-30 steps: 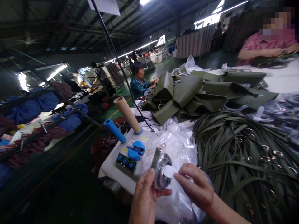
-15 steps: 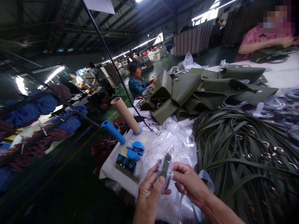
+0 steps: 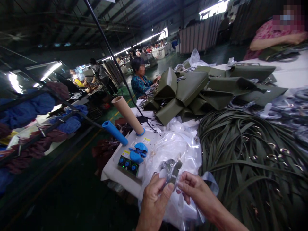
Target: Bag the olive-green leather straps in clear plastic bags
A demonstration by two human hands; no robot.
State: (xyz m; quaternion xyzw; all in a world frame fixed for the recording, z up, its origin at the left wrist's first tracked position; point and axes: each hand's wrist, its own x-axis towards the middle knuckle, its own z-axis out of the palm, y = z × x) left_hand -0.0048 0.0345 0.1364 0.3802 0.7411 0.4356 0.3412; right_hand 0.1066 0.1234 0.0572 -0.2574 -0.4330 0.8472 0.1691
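A coiled dark green strap [image 3: 176,169] in clear plastic wrap is gripped between the thumb and fingers of my left hand [image 3: 155,199]. At its right edge, my right hand [image 3: 196,190] has its thumb and forefinger pinched together on the plastic. The other right fingers are curled. A small metal fitting shows at the top of the coil. Both hands are above a heap of clear plastic bags [image 3: 168,146]. To the right lies a large pile of loose green straps [image 3: 223,141] with metal buckles.
Green handbags [image 3: 191,88] are stacked behind the bags. On the left stands a machine [image 3: 128,165] with knobs, a blue tube [image 3: 115,133] and a cardboard tube [image 3: 127,115]. A thin black pole [image 3: 108,45] rises past it. Co-workers sit beyond the table and at right.
The coiled strap has turned in my left hand, so more of its side shows. My right hand stays at its right edge, slightly lower. The view has shifted a little.
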